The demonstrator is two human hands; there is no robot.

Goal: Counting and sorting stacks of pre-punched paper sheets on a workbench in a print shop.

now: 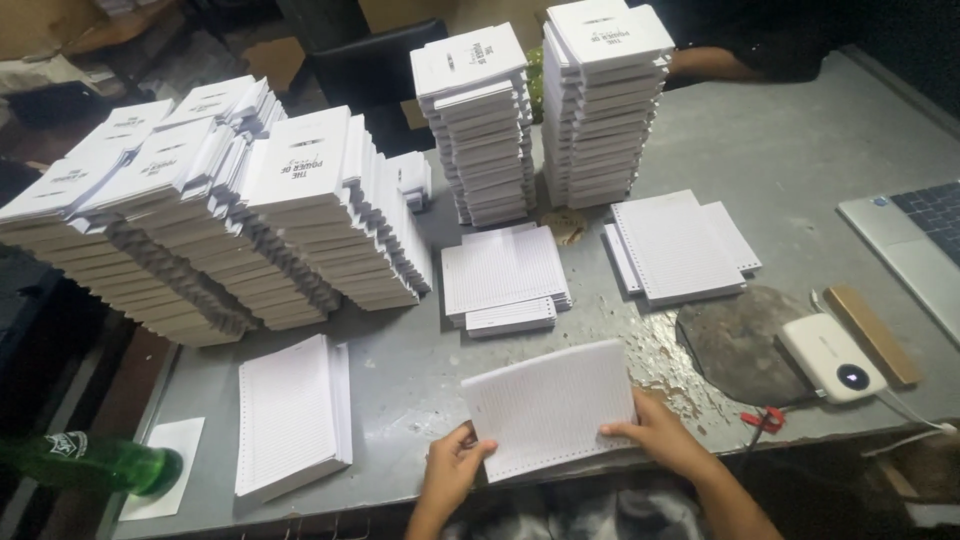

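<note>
White ruled punched paper sheaf (552,405) lies between both grips, long axis left-to-right; left hand (452,470) pinches its near-left corner, right hand (655,432) clamps its right edge.

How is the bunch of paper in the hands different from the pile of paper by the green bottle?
The held sheaf of lined pages is thin, tilted up off the table and gripped by the left hand and right hand. The lined stack near the green glass bottle is thicker, lies flat and nobody touches it. The sheaf lies wide side toward the person; the stack points lengthwise away. Both are white lined pages with punched holes along one edge.
</note>
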